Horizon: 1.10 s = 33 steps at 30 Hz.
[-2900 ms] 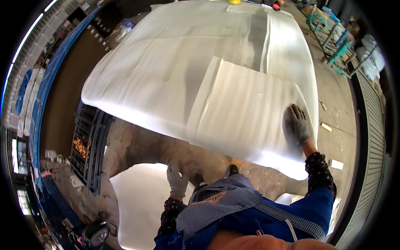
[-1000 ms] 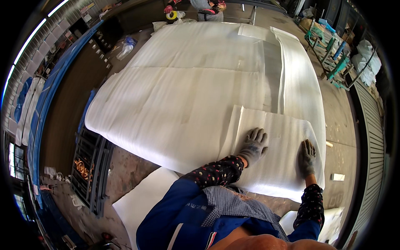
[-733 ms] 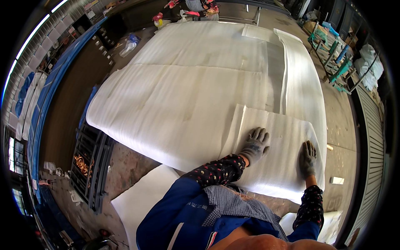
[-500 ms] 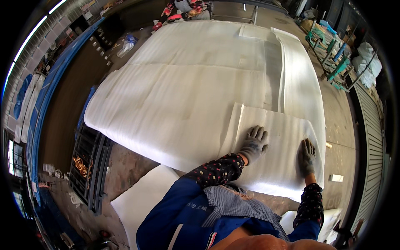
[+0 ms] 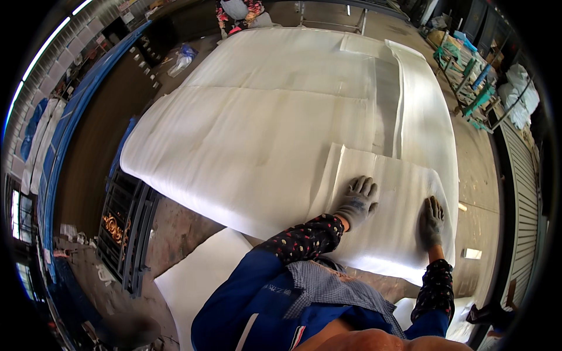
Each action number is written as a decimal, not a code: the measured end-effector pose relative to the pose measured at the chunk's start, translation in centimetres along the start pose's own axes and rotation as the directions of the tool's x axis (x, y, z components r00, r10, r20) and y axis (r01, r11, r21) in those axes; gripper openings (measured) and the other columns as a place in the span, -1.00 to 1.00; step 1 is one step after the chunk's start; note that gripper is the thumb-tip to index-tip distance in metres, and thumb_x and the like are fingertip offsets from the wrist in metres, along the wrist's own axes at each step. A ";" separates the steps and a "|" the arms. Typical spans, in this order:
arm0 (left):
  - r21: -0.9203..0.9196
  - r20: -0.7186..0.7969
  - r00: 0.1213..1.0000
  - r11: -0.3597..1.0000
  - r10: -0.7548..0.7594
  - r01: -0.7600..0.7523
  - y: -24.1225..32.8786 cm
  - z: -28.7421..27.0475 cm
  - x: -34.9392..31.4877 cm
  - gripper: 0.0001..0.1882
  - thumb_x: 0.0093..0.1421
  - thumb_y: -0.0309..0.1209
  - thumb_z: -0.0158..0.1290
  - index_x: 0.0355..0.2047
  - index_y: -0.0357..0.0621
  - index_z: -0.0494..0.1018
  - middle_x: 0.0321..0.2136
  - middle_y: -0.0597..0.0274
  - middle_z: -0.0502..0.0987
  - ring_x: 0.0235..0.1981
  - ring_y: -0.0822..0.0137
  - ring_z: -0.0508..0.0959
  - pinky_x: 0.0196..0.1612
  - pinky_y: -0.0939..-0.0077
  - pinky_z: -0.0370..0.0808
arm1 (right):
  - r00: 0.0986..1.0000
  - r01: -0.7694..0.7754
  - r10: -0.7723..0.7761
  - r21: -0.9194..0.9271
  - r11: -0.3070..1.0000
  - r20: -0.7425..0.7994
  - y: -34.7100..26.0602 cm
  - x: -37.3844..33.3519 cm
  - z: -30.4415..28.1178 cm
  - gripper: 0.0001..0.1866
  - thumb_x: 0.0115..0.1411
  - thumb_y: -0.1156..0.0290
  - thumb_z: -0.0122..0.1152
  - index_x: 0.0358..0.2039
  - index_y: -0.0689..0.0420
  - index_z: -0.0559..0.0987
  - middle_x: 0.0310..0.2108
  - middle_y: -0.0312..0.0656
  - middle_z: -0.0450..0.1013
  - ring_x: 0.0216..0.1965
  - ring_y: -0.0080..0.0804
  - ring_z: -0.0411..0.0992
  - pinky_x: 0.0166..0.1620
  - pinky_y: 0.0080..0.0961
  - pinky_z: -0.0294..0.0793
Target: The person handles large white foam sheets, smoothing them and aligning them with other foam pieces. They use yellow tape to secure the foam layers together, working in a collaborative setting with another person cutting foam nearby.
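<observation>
A large flat stack wrapped in white foam sheeting [image 5: 252,140] spreads out before me. Over its near right corner lies a separate foam piece [image 5: 398,181] with a raised fold along its left side. Both my hands wear grey work gloves and press flat on this piece. My left hand [image 5: 358,198] rests near the fold with its fingers spread. Close to the right edge, my right hand [image 5: 433,219] lies with its fingers stretched away from me. Neither hand grips anything. What lies beneath the foam is hidden.
At the far left end another person [image 5: 237,13] is by the foam. Dark metal railings with gold ornament [image 5: 120,228] lean at the left. White sheets [image 5: 202,281] lie on the floor near me. A cart with green straps [image 5: 468,82] stands at the far right.
Both my hands keep their places on the foam piece. The person at the far end has shifted slightly left. A dark blurred shape now shows at the lower left.
</observation>
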<state>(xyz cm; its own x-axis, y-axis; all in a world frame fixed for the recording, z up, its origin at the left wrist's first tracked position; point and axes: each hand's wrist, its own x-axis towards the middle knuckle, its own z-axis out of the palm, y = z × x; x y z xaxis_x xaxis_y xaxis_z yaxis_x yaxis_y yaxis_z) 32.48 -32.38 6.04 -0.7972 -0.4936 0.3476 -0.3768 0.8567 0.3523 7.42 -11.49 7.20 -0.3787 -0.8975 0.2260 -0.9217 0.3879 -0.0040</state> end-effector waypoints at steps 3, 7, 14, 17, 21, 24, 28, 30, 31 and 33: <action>0.030 -0.024 1.000 1.000 0.001 0.000 0.1 0.5 -0.1 -0.44 0.15 -0.12 0.01 0.07 -0.22 0.31 0.13 0.00 0.27 0.23 0.06 0.17 0.24 0.03 0.11 | 1.000 0.015 -0.015 0.003 1.000 -0.013 0.3 -0.1 0.2 -0.47 0.18 0.44 -0.05 0.21 0.20 0.31 0.25 0.08 0.20 0.29 0.03 0.10 0.34 -0.15 -0.01; -0.003 0.106 0.994 0.999 -0.036 0.036 0.1 0.5 0.0 -0.39 0.19 -0.09 -0.05 0.15 -0.22 0.25 0.20 -0.03 0.23 0.28 0.03 0.10 0.31 0.05 0.01 | 1.000 0.026 -0.026 -0.009 1.000 -0.011 0.5 -0.2 0.1 -0.47 0.19 0.44 -0.05 0.21 0.19 0.31 0.24 0.09 0.20 0.29 0.03 0.10 0.34 -0.14 -0.01; -0.002 0.072 0.997 1.000 -0.024 0.024 0.2 -0.7 0.0 -0.42 0.19 -0.11 -0.02 0.12 -0.22 0.28 0.17 0.02 0.23 0.26 0.08 0.13 0.24 0.04 0.11 | 1.000 0.017 -0.017 -0.028 0.999 0.015 0.8 -0.2 0.5 -0.45 0.21 0.38 -0.07 0.24 0.16 0.27 0.27 0.04 0.17 0.32 -0.03 0.07 0.35 -0.13 -0.06; 0.043 0.051 0.998 0.999 -0.027 0.025 0.0 0.1 -0.2 -0.42 0.19 -0.11 -0.03 0.13 -0.21 0.28 0.17 0.03 0.23 0.27 0.09 0.12 0.25 0.05 0.09 | 0.999 0.034 -0.034 -0.031 0.999 0.003 0.7 0.0 0.6 -0.47 0.21 0.42 -0.07 0.23 0.17 0.29 0.26 0.05 0.19 0.30 -0.01 0.09 0.34 -0.13 -0.03; 0.013 0.045 0.999 1.000 -0.022 0.022 0.0 0.0 -0.2 -0.42 0.19 -0.11 -0.02 0.12 -0.23 0.28 0.16 0.03 0.23 0.26 0.08 0.12 0.26 0.08 0.08 | 0.999 0.016 -0.015 -0.017 1.000 0.035 0.5 0.0 0.2 -0.45 0.21 0.36 -0.08 0.23 0.18 0.27 0.28 0.05 0.16 0.32 -0.02 0.08 0.35 -0.11 -0.08; -0.008 0.024 1.000 1.000 -0.017 0.017 0.1 -0.1 -0.2 -0.42 0.17 -0.12 -0.01 0.10 -0.24 0.28 0.14 0.02 0.24 0.25 0.07 0.13 0.26 0.09 0.08 | 0.999 0.035 -0.035 -0.014 0.999 0.014 0.6 0.0 0.4 -0.46 0.22 0.36 -0.09 0.23 0.19 0.28 0.26 0.06 0.18 0.31 -0.01 0.09 0.35 -0.10 -0.06; -0.033 -0.004 1.000 0.999 -0.014 0.014 0.0 0.1 -0.1 -0.42 0.16 -0.13 0.01 0.08 -0.26 0.28 0.13 0.01 0.24 0.24 0.06 0.14 0.25 0.08 0.09 | 0.998 0.057 -0.057 -0.031 0.998 -0.012 0.6 0.1 0.4 -0.47 0.23 0.37 -0.09 0.22 0.20 0.28 0.24 0.06 0.21 0.30 0.00 0.11 0.34 -0.11 -0.03; -0.014 0.003 1.000 1.000 -0.009 0.009 -0.1 0.0 -0.2 -0.43 0.16 -0.13 0.01 0.08 -0.25 0.28 0.13 0.01 0.24 0.23 0.05 0.14 0.24 0.08 0.10 | 0.999 0.047 -0.047 -0.032 0.998 -0.005 0.4 0.2 0.3 -0.47 0.24 0.39 -0.10 0.23 0.19 0.27 0.24 0.05 0.21 0.30 0.00 0.11 0.34 -0.12 -0.03; -0.004 0.005 1.000 1.000 -0.008 0.008 -0.1 0.0 -0.3 -0.43 0.16 -0.14 0.01 0.08 -0.25 0.28 0.13 0.00 0.24 0.23 0.05 0.15 0.23 0.08 0.10 | 0.999 0.044 -0.044 -0.032 0.999 -0.001 0.3 0.2 0.4 -0.48 0.24 0.40 -0.10 0.23 0.19 0.27 0.24 0.05 0.21 0.30 -0.01 0.11 0.34 -0.12 -0.03; 0.023 0.024 1.000 1.000 -0.011 0.011 -0.2 -0.5 -0.2 -0.41 0.16 -0.11 0.00 0.09 -0.25 0.28 0.13 -0.01 0.25 0.22 0.03 0.17 0.23 0.08 0.10 | 0.999 0.039 -0.038 -0.026 0.999 0.008 0.1 0.2 0.7 -0.48 0.25 0.43 -0.12 0.24 0.18 0.25 0.25 0.04 0.20 0.30 -0.01 0.11 0.34 -0.14 -0.04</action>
<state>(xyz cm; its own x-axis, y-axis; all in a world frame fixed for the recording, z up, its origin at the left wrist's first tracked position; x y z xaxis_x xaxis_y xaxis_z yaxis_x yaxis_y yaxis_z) 32.98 -32.47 6.36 -0.8039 -0.4995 0.3229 -0.3961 0.8545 0.3360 7.15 -11.79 6.53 -0.3437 -0.9134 0.2180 -0.9331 0.3583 0.0301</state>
